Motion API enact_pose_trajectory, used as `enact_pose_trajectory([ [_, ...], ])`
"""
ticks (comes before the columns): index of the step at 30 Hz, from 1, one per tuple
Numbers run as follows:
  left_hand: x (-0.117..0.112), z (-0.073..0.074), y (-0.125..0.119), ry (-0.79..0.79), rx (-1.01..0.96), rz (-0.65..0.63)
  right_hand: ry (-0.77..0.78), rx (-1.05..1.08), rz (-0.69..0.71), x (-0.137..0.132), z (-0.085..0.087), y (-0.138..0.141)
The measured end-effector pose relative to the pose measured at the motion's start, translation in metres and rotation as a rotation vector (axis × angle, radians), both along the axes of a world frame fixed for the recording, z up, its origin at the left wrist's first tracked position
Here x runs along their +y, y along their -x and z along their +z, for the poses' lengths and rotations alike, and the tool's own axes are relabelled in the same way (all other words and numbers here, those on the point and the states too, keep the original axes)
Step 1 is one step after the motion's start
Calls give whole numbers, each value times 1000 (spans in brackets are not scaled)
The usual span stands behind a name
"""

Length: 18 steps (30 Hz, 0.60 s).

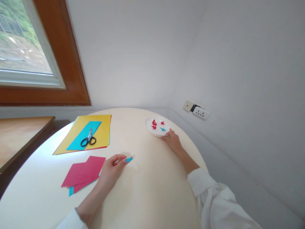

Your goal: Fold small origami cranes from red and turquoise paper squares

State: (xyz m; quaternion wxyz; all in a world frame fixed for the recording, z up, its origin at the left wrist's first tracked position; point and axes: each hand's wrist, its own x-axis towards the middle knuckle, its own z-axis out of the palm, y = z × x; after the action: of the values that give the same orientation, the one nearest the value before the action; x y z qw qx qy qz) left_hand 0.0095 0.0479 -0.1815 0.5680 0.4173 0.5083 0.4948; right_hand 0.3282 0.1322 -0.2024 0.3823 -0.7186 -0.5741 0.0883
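My left hand (115,163) is closed in a pinch on a small strip of blue paper (129,159), held just over the table. My right hand (173,140) grips the near right rim of a shallow white plate (149,128), with the fingertips at its edge. In the plate lie several small cut or folded red paper pieces (154,122) and a pointed blue paper piece (163,129). Beside my left wrist, pink-red paper squares (83,173) overlap, with some blue paper (71,191) showing from under them.
At the back left of the round cream table (152,190), scissors with black handles (88,140) rest on a blue paper strip (77,141) atop yellow sheets (105,130). A wall socket (201,112) is at the right. A wooden surface (21,133) stands left, below the window.
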Motion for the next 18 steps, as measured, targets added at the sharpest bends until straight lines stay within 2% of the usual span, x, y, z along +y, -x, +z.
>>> enact_pose_trajectory([
  [4, -2, 1, -2, 10, -128, -15, -23, 39, -20, -18, 9, 3],
  [7, -4, 2, -2, -3, -170, -74, -78, 85, 14, -38, 16, 25],
  [9, -6, 2, -3, -19, -171, -141, -73, 244, 194, -54, 17, 53],
  [14, -9, 2, -3, -65, -81, -257, 141, 359, 538, -88, 11, 131],
  [16, -9, 3, -2, -89, -30, -263, 246, 439, 646, -95, 12, 146],
  [18, -9, 3, -2, -96, -8, -280, 259, 515, 670, -97, 14, 150],
])
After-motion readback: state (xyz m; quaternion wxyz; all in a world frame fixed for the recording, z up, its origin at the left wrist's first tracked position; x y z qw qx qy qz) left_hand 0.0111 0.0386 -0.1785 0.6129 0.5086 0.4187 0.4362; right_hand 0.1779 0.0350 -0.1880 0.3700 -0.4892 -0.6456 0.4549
